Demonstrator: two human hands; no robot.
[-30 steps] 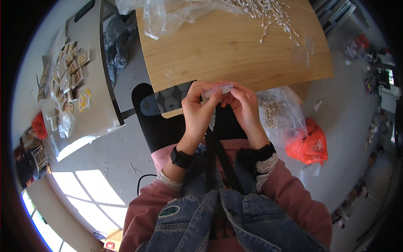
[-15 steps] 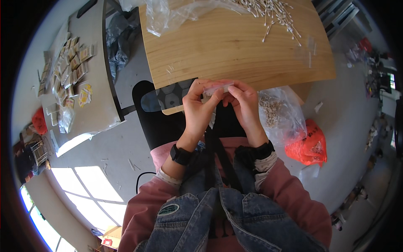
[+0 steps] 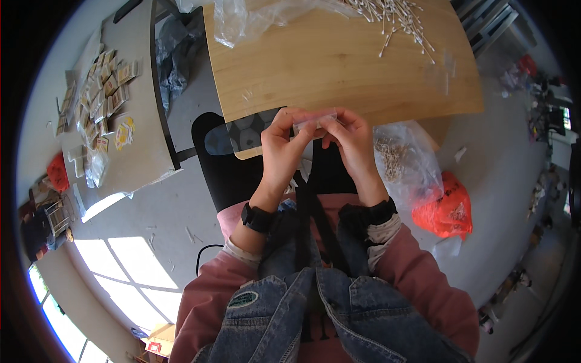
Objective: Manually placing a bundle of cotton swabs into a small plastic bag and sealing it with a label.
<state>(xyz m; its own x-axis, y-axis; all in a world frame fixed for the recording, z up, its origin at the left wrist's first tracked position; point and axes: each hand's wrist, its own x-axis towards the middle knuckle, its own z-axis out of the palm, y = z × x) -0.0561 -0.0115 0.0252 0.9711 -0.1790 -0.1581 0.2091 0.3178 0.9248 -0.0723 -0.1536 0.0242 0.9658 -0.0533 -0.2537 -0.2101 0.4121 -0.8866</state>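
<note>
A small see-through plastic bag (image 3: pixel 316 118) is stretched between my two hands, just off the near edge of the wooden table (image 3: pixel 339 78). My left hand (image 3: pixel 281 144) pinches its left end with thumb and fingers. At the other end, my right hand (image 3: pixel 354 142) grips it the same way, thumb pointing inward. Both thumbs lie against the bag's lower side, close to each other. Whether anything is inside the bag is too small to tell. Cotton swabs (image 3: pixel 402 27) lie in a loose heap at the table's far right.
A large transparent plastic bag (image 3: pixel 242 24) lies at the table's far left. To the right, a transparent bag of swabs (image 3: pixel 393 160) stands near a red plastic bag (image 3: pixel 445 209). Many small packs (image 3: pixel 103 91) are heaped on a grey table (image 3: pixel 142 130) at left.
Both thumbs have drawn up against the bag, the left one shifting slightly up and left. My left wrist has moved a little to the left. The bag stays held in both hands.
</note>
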